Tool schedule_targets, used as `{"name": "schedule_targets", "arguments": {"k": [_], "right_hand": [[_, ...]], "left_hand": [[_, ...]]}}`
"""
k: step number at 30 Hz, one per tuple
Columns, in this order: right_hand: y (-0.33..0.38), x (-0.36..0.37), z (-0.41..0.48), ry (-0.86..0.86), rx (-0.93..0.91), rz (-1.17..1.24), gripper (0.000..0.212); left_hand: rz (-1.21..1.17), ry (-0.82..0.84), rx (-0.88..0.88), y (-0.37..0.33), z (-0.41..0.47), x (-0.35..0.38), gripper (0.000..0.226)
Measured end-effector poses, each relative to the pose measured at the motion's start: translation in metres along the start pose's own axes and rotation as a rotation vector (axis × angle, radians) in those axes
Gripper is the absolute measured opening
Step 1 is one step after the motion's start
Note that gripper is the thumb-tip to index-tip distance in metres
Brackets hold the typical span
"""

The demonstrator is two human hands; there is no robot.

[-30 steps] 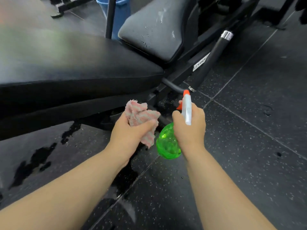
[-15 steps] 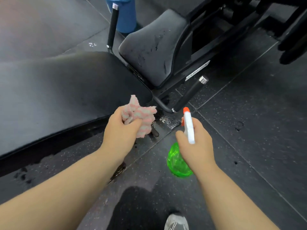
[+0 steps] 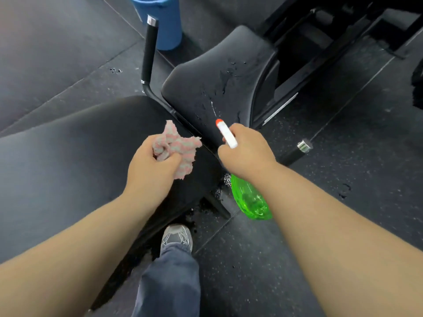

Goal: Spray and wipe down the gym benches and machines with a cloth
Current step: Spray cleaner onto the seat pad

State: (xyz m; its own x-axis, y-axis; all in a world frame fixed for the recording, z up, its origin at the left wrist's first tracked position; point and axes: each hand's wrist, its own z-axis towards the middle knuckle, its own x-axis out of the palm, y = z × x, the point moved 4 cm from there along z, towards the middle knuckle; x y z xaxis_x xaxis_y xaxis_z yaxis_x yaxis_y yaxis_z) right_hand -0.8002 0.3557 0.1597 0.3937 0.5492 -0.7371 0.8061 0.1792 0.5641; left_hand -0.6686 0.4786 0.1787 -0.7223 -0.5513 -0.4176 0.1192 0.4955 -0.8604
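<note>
My right hand grips the green spray bottle, nozzle aimed at the wet seat pad, while my left hand clutches the bunched cloth.

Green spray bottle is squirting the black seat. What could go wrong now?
Slipping: dark wet patches on the speckled rubber floor lie right by the grey sneaker.
Dripping: droplets bead on the black padded seat; more from the green plastic spray bottle may run off before the pink-and-grey striped cloth wipes them.

No writing can be read; the white label is blurred.
</note>
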Motion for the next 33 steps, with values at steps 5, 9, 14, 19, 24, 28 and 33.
{"name": "schedule_targets", "arguments": {"k": [5, 9, 14, 19, 24, 28, 33], "right_hand": [[0.032, 0.014, 0.070, 0.038, 0.078, 0.009, 0.011], [0.041, -0.003, 0.101, -0.140, 0.223, 0.089, 0.025], [0.046, 0.018, 0.108, 0.066, 0.235, -0.038, 0.004], [0.033, 0.037, 0.104, 0.224, 0.279, -0.017, 0.003], [0.012, 0.008, 0.106, -0.142, 0.294, 0.054, 0.015], [0.008, 0.003, 0.109, -0.068, 0.299, 0.026, 0.005], [-0.001, 0.027, 0.090, 0.348, 0.312, -0.084, 0.027]], "left_hand": [[-0.114, 0.112, -0.058, -0.010, 0.060, -0.015, 0.054], [-0.144, 0.223, -0.086, -0.017, 0.095, -0.023, 0.068], [-0.129, 0.280, -0.146, -0.011, 0.114, -0.018, 0.047], [-0.101, 0.301, -0.190, -0.001, 0.114, 0.000, 0.033], [-0.097, 0.299, -0.219, 0.005, 0.112, 0.016, 0.034], [-0.111, 0.346, -0.211, -0.002, 0.106, 0.033, 0.065], [-0.061, 0.272, -0.219, 0.012, 0.103, 0.045, 0.030]]}}
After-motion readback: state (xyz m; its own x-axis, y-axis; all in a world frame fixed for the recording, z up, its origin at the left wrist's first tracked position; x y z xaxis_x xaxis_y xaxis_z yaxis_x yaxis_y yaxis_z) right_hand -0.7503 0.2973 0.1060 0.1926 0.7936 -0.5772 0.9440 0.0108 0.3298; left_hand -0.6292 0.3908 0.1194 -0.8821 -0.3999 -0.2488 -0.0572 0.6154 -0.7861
